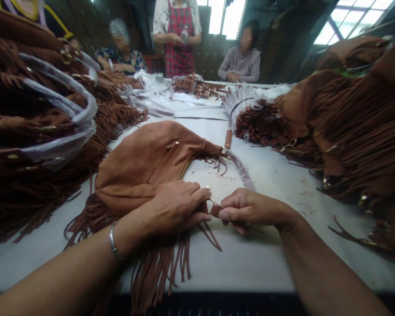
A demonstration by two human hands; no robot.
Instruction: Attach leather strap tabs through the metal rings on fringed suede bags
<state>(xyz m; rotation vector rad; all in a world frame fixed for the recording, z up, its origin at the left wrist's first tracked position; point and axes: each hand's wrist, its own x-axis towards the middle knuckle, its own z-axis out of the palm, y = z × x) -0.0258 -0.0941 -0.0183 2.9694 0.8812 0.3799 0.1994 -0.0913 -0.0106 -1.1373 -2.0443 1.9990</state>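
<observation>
Long white table [276, 175], dark wall [276, 48] behind, bright windows [358, 19] above.

The left hand [176, 206] covers the fringed suede bag's [145, 166] near corner. The right hand [246, 210] hides the strap end it pinches. The picture's edges cut off both side bag piles [355, 127].

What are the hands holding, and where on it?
Left hand grips the brown fringed bag at its near corner, by the metal ring. Right hand pinches the strap tab at that ring.
</observation>
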